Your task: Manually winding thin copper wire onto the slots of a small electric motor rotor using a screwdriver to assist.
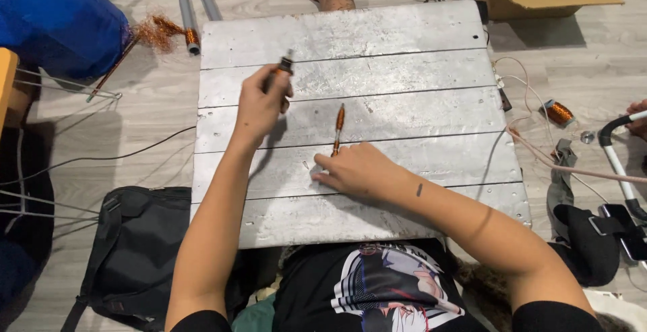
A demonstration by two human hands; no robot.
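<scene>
A broad, square work board of silver-painted wooden planks filled the middle of the view, resting low over the person's lap on a pale grey wood-grain floor. To the left lay a black fabric bag and, further up, a bright blue cloth bundle; an open brown cardboard box sat at the top right. Two grey metal tubes lay just off the board's upper left corner, beside a loose tangle of fine copper wire, and a small spool wound with copper wire lay well apart on the floor to the right. The left hand was raised over the board, closed around a slim dark-tipped tool with a copper-coloured shaft, its tip pointing away from the body. The right hand lay flat on the planks, fingers loosely spread and gripping nothing, its fingertips touching the near end of a thin copper-wound rod that lay lengthwise near the centre of the board. As a judgement: pinned only at one end, the rod could roll or pivot across the plank seams if nudged, and its fine winding could be nicked or loosened should the tool tip meet it at a careless angle.
</scene>
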